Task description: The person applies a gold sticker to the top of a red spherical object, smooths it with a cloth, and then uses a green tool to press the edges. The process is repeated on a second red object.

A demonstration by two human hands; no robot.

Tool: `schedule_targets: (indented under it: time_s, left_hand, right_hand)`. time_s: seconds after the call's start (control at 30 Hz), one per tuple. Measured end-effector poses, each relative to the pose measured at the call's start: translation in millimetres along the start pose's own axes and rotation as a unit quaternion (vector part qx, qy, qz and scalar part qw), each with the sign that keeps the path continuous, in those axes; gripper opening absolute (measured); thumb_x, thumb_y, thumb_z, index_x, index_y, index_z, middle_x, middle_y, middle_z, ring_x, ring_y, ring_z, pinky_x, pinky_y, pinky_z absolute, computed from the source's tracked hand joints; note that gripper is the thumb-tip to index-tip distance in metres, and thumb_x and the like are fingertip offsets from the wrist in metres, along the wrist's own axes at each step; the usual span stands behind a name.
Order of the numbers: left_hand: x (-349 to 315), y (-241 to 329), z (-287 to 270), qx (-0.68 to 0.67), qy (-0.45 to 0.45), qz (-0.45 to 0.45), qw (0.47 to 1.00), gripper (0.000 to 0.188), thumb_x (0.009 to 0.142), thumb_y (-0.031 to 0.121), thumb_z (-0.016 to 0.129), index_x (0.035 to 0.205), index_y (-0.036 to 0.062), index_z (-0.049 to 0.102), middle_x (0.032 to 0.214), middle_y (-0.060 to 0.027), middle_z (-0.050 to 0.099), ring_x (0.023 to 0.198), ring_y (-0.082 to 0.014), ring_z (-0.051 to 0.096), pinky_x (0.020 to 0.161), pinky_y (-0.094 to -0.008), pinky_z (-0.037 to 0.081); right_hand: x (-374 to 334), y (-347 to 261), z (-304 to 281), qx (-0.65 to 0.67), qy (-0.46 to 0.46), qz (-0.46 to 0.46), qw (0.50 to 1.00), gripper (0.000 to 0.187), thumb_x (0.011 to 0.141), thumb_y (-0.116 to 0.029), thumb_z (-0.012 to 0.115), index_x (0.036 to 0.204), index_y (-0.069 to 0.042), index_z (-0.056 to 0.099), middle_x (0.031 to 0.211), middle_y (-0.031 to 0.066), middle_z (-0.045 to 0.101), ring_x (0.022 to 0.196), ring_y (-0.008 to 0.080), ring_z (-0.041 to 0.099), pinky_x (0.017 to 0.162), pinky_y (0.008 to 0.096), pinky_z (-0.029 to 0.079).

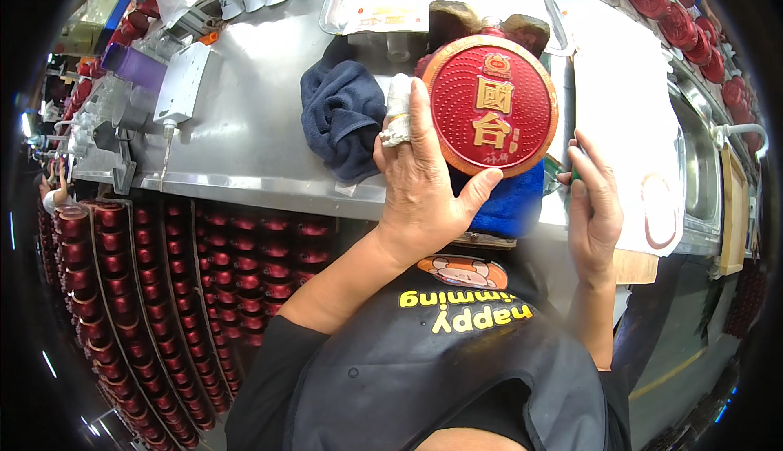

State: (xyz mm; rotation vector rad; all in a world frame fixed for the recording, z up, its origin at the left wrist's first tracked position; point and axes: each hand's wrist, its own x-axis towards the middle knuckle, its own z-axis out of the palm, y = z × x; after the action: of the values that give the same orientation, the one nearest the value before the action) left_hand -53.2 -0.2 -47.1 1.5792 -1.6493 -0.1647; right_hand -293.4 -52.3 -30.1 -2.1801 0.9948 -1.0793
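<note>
While the bottle (492,108) is facing up above the blue cloth (512,209), the left hand (420,190) is holding its rim with thumb and fingers spread, and the right hand (595,206), half-curled around a green tool (576,174), is apparently preparing rim work calling for steadiness.

The round bottle (493,108) is red, patterned with rings of dots — gold characters, orange-gold rim. From it, the sheet (616,108) at three o'clock is white, the handle (576,176) at four green, the cloth beneath (511,206) at six bright blue, the stacked bottles (110,267) at eight glossy dark red, the crumpled cloth (342,121) at nine navy.
</note>
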Motion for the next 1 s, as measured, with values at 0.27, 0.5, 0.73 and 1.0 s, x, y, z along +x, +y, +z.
schedule_targets:
  time_s: [0.27,0.5,0.73,1.0]
  left_hand:
    - [1,3,0,0.038,0.006,0.010,0.999,0.121,0.089,0.056,0.075,0.162,-0.0118,0.006,0.157,-0.0348,0.032,0.147,-0.0482,0.031,0.118,-0.0610,0.016]
    - [3,6,1,0.044,-0.008,-0.002,0.999,0.121,0.089,0.058,0.074,0.161,-0.0120,0.007,0.158,-0.0348,0.030,0.148,-0.0458,0.031,0.117,-0.0585,0.017]
    - [3,16,2,0.134,-0.005,0.014,0.991,0.126,0.086,0.066,0.073,0.163,-0.0091,0.006,0.162,-0.0376,0.020,0.149,-0.0558,0.019,0.119,-0.0611,0.011]
    - [6,14,6,0.056,-0.012,-0.008,0.998,0.115,0.091,0.058,0.073,0.161,-0.0109,0.013,0.160,-0.0360,0.026,0.150,-0.0486,0.025,0.119,-0.0584,0.014]
  right_hand:
    - [-15,-3,31,-0.157,-0.011,-0.073,0.985,0.066,0.078,0.011,0.068,0.140,-0.013,0.068,0.148,0.0212,0.051,0.131,0.0403,0.053,0.111,0.0473,0.044]
    - [-11,-3,33,-0.183,-0.014,-0.068,0.981,0.071,0.078,0.011,0.068,0.144,-0.016,0.065,0.148,0.0199,0.049,0.131,0.0388,0.052,0.111,0.0475,0.043]
    - [-18,9,37,-0.099,0.009,-0.053,0.994,0.082,0.072,0.021,0.053,0.151,-0.004,0.054,0.145,0.0238,0.050,0.132,0.0422,0.051,0.112,0.0479,0.043]
    - [-15,12,37,-0.068,0.012,-0.068,0.995,0.079,0.074,0.021,0.053,0.150,0.001,0.051,0.142,0.0242,0.053,0.129,0.0422,0.054,0.110,0.0477,0.045]
